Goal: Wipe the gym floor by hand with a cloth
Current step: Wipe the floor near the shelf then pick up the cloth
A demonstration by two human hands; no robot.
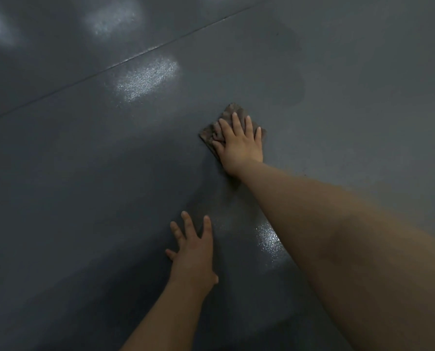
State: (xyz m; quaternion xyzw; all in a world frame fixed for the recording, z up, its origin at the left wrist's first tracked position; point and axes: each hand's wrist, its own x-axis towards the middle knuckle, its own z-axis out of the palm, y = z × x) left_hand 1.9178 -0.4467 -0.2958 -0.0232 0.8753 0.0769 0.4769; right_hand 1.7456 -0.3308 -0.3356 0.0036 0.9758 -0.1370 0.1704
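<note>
A small folded brownish-grey cloth (212, 133) lies flat on the dark grey textured gym floor (85, 173), ahead of me and a little right of centre. My right hand (240, 145) presses down on the cloth with straight, spread fingers, covering most of it; my arm reaches out from the lower right. My left hand (192, 249) rests flat on the bare floor nearer to me, fingers spread, holding nothing.
A thin seam (125, 62) crosses the floor diagonally from left to upper right. Bright light reflections show on the floor at upper left and near my right forearm. A darker damp-looking patch (291, 79) lies beyond the cloth.
</note>
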